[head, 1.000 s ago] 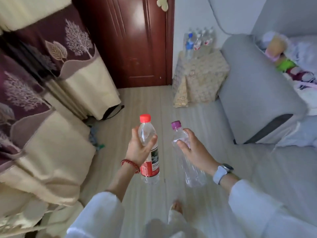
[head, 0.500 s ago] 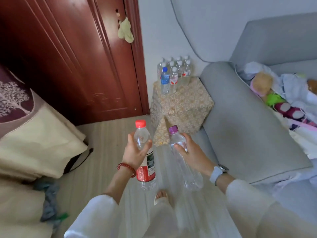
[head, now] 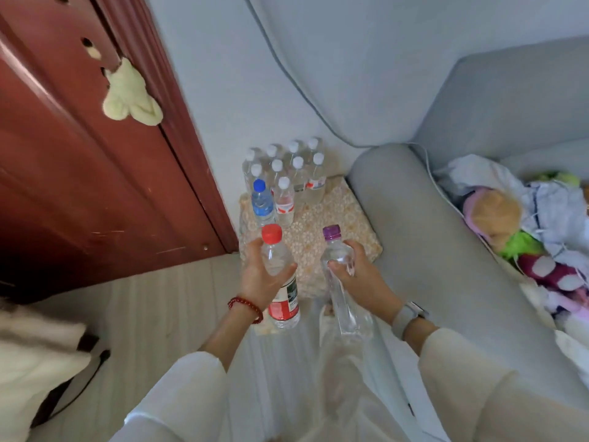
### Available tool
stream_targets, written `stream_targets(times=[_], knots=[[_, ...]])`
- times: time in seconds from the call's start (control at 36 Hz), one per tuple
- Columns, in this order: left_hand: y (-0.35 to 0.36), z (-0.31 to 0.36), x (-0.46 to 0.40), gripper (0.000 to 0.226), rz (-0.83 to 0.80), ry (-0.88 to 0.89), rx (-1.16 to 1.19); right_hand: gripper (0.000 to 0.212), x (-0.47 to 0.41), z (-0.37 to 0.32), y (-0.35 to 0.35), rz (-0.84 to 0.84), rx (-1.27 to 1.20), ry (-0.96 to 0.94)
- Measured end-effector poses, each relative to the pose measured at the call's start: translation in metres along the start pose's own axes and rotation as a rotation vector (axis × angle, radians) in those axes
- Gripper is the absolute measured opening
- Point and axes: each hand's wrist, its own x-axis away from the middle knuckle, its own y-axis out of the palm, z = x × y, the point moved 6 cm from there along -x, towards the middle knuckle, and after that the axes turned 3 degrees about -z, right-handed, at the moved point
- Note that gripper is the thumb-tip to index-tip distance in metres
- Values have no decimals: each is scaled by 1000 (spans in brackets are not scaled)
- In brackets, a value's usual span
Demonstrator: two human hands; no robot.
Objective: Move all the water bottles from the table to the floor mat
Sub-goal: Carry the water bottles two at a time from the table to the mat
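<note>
The left hand (head: pixel 261 275) grips a red-capped water bottle (head: pixel 280 282); the right hand (head: pixel 360 275) grips a purple-capped water bottle (head: pixel 341 282). Both are carried upright above the floral floor mat (head: pixel 322 224), near the cluster of bottles (head: pixel 283 177) standing there. Current step: placement. Next move: lower each bottle onto bare mat, upright.
</note>
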Motion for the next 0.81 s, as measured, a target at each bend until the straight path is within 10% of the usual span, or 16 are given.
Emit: stream_targets(times=[0.42, 0.81], knots=[[138, -26, -226, 61, 44, -199, 1, 63, -255, 113, -48, 16, -87, 112], [162, -29, -277, 65, 22, -120, -203, 47, -313, 138, -25, -52, -50, -14]])
